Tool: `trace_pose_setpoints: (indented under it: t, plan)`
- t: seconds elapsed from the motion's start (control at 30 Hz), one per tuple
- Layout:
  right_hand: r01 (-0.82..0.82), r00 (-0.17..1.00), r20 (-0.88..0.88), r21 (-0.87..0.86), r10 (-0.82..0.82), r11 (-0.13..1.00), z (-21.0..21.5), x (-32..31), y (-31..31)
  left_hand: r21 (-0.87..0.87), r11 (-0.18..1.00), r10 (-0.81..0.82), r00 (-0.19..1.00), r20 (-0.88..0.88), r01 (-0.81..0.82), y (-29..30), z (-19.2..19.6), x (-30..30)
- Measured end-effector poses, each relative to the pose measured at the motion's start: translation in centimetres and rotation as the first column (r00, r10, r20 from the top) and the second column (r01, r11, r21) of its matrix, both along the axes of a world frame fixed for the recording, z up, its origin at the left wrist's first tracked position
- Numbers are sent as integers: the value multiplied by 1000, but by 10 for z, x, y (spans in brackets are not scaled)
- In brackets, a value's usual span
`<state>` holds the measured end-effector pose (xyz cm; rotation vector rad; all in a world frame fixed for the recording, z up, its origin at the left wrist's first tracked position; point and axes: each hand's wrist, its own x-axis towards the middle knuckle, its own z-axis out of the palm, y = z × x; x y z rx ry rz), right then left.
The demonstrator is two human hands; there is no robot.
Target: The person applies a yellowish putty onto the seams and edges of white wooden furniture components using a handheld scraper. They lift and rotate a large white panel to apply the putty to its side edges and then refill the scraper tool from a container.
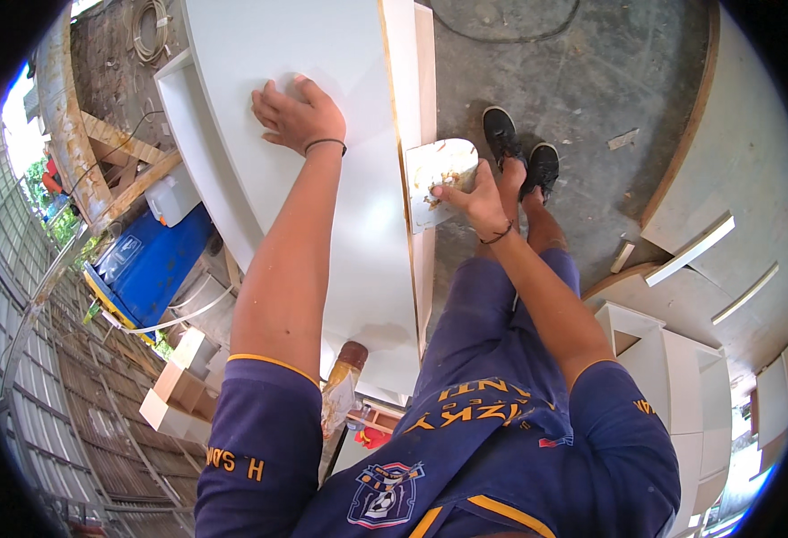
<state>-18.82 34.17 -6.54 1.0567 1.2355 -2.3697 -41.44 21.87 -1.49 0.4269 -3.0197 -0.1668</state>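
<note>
My left hand rests on a wide white panel, fingers apart and slightly bent, with nothing in it. My right hand grips a flat white spreader piece with one rounded end and brown smears on its face. My thumb lies across the face of that piece; the other fingers are mostly hidden behind it. The piece is at the panel's right long edge, where a thin brown line runs. A bottle-like container with a brown-stained top stands near the panel's lower end, partly hidden by my left arm.
To the left are a blue drum, a white jerrycan and a coiled cable. On the right, pale strips lie on a large board, near white cabinets. A dark cable crosses the concrete floor.
</note>
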Motion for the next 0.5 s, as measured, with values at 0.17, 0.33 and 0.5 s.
trace_pose_setpoints:
  t: [0.17, 0.33, 0.5]
  plan:
    - [-80, 997, 11, 44, 80, 996, -5, -1, -8, -34, 999, -8, 1000, -1, 8, -2, -1, 1]
    - [-93, 995, 34, 59, 91, 994, -1, -5, -7, 40, 999, -7, 999, 41, 5, 2, 6, 2]
    - [-56, 993, 111, 190, 35, 980, 10, -8, -10, 20, 1000, -12, 999, 37, 11, -3, 6, 0]
